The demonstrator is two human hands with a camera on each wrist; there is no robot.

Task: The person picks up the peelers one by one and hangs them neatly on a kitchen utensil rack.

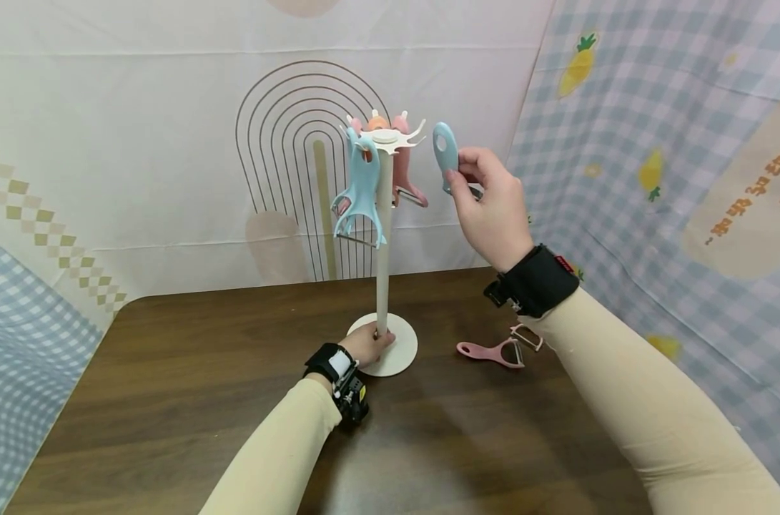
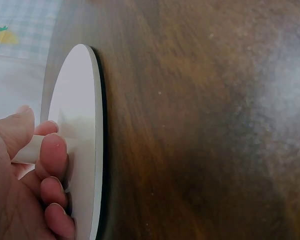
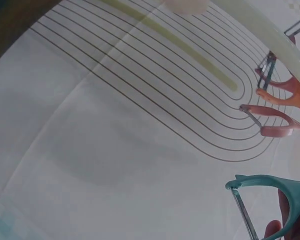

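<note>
A white stand (image 1: 383, 279) with a round base (image 1: 396, 361) and a ring of hooks on top rises from the table. My left hand (image 1: 364, 345) grips the foot of its pole; in the left wrist view the fingers (image 2: 54, 155) curl round the pole just above the base. Up at the right of the hooks, my right hand (image 1: 492, 204) pinches a light blue peeler (image 1: 445, 143), its handle end upward. The right wrist view shows that peeler's forked head (image 3: 262, 181) and blade. Light blue peelers (image 1: 362, 179), a pink peeler (image 1: 401, 168) and an orange peeler (image 1: 377, 123) hang from the hooks.
Right of the base, a pink peeler (image 1: 489, 352) lies on the brown wooden table (image 1: 235, 429), with another peeler (image 1: 527, 336) partly hidden behind the right forearm. A white patterned cloth (image 1: 139, 143) hangs behind, and blue checked cloth (image 1: 653, 107) lines the right side.
</note>
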